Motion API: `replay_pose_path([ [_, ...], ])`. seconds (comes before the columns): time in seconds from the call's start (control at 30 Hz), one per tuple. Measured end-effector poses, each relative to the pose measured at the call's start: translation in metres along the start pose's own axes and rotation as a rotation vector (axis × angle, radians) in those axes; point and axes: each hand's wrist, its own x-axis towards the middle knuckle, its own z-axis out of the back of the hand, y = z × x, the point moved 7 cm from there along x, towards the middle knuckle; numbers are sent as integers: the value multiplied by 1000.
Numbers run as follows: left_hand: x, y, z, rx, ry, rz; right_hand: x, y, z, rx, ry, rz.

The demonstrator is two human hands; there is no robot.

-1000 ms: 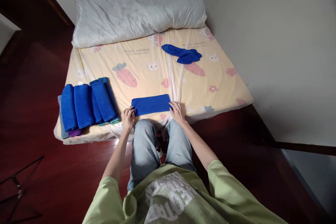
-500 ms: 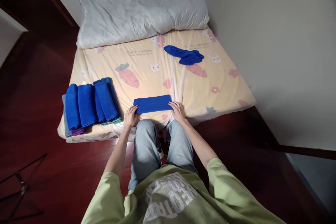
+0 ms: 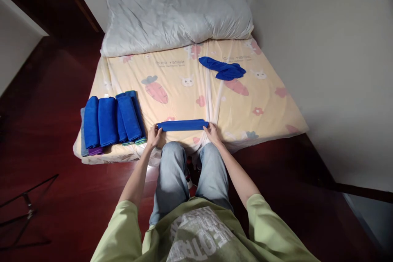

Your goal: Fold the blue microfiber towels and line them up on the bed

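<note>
A blue towel (image 3: 183, 125), folded into a narrow strip, lies across the front part of the bed. My left hand (image 3: 154, 135) pinches its left end, and my right hand (image 3: 211, 133) grips its right end. To the left of my left hand, several folded blue towels (image 3: 108, 122) lie side by side, with grey, purple and green edges of other cloths showing beneath them. Farther back on the right, a crumpled blue towel (image 3: 225, 68) lies loose on the sheet.
The bed (image 3: 181, 102) has a yellow sheet printed with carrots and rabbits. A bulky white quilt (image 3: 181, 12) is piled at its head. A wall (image 3: 322, 69) stands to the right. A black metal stand (image 3: 28, 204) is on the dark red floor at lower left.
The towel between my hands has become narrower, its near edge folded over. Both hands have stayed at its ends. The whole view has shifted slightly.
</note>
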Motion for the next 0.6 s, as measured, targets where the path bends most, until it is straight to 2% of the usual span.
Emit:
replay_pose_path([
  [0.2, 27, 8, -8, 2, -1, 111, 19, -5, -3, 22, -81, -96],
  [0.33, 28, -4, -8, 184, -28, 78, 17, 1, -4, -95, -85, -119],
  [0.4, 24, -20, -5, 313, -59, -24, 12, 16, 0, -226, -153, -32],
  [0.47, 18, -38, -8, 413, -21, -181, 4, 36, 0, -384, -155, 127],
  [0.53, 13, -52, -16, 468, 95, -330, -2, 53, -11, -515, -10, 302],
  [0.6, 10, -56, -22, 492, 201, -410, -5, 63, -22, -603, 170, 425],
])
